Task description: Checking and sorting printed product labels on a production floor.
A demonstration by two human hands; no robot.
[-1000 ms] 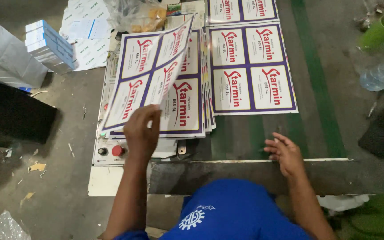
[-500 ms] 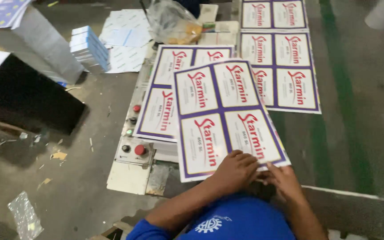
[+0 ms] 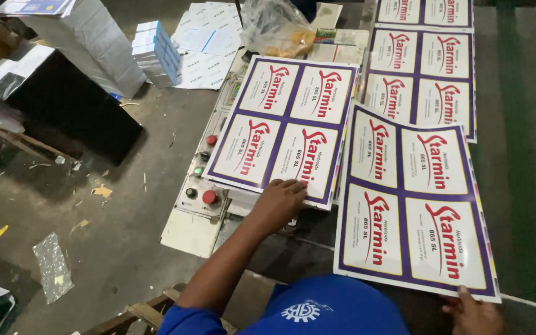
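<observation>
A stack of printed sheets (image 3: 286,124), each with four white labels, purple borders and red lettering, lies on a machine bed. My left hand (image 3: 278,200) rests flat on the near edge of the top sheet, fingers spread over a label. A single printed sheet (image 3: 414,198) of the same kind lies slanted to the right of the stack on the dark surface. My right hand (image 3: 474,313) pinches its near right corner at the bottom of the view. My blue cap (image 3: 324,307) hides the space between my arms.
A control panel (image 3: 201,186) with red and green buttons sits left of the stack. More printed sheets (image 3: 422,65) lie at the back right on a green surface (image 3: 522,155). Small blue-and-white boxes (image 3: 156,53), a plastic bag (image 3: 277,28) and a wrapped grey bundle (image 3: 88,46) stand behind.
The top sheet has left the stack and swung to the right in my right hand. My left hand let go of it and came back onto the stack.
</observation>
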